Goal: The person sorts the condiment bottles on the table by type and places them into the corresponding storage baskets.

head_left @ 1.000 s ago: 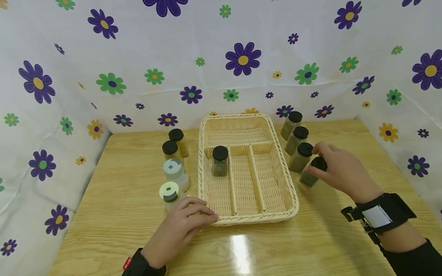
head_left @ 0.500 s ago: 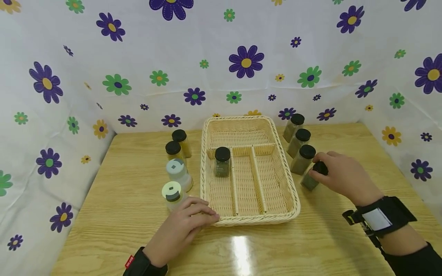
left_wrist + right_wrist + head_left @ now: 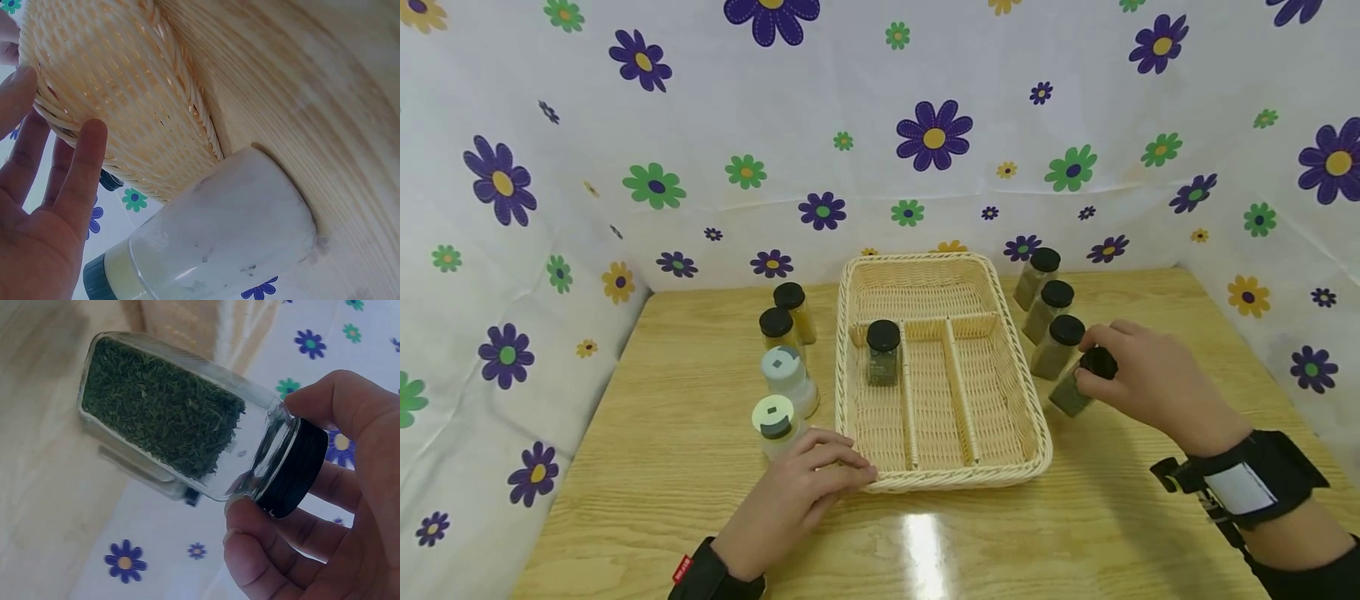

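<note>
My right hand (image 3: 1157,383) pinches the black lid of a glass spice jar (image 3: 165,409) between thumb and fingers. Dark green dried herbs fill much of this jar, which tilts close over the wood table, right of the basket. At the near left corner of the wicker basket (image 3: 955,479), the fingers of my left hand (image 3: 797,500) rest on the rim, extended. Inside the basket's left compartment stands another black-lidded jar (image 3: 883,358). Beside my left hand is a jar with a pale yellow and dark lid (image 3: 773,414); its frosted body shows large in the left wrist view.
Three black-lidded jars (image 3: 1054,354) stand in a row along the basket's right side. On its left are a white-lidded jar (image 3: 786,375) and two black-lidded jars (image 3: 777,323) with yellowish contents. A flower-print cloth (image 3: 745,100) hangs behind and at both sides.
My right hand has shifted slightly to the right, and the herb jar tilts more, its base pointing leftward. My left hand stays at the basket corner. The head view has shifted a little.
</note>
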`<state>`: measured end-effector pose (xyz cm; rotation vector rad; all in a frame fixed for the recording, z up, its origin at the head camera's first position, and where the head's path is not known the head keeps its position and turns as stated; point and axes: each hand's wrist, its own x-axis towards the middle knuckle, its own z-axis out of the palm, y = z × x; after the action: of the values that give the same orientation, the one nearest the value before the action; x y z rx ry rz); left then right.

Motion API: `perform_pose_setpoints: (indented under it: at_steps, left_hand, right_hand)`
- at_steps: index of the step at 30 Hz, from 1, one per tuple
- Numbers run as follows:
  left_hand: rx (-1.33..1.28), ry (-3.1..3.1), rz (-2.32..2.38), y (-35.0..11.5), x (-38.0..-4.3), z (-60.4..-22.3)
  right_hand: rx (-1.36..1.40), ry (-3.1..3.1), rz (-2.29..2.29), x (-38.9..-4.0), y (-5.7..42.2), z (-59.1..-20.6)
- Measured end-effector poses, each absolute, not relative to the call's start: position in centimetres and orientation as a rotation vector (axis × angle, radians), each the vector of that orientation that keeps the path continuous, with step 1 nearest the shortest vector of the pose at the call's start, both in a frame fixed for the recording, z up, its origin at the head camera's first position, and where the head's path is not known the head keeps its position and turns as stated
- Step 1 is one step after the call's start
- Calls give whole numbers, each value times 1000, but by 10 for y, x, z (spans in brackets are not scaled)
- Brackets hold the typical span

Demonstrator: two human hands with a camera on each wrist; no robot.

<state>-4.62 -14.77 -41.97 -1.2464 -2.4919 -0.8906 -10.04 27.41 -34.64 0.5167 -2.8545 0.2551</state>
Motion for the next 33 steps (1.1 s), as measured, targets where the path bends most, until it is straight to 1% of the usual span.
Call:
perform_pose_setpoints:
  at_steps: [7,21,33]
  left_hand:
    - [-1240,-2502,-887,-149,-46,-418]
    - [-1233,-2504,-893,-152,-44,-416]
    - [-1253,-2535,-900,-151,-46,-416]
  right_hand:
    - [540,-2813,227,-97,257,-322]
    - [700,-2692,194,-100,225,-299]
    - [826,-2697,252,-108,182,-296]
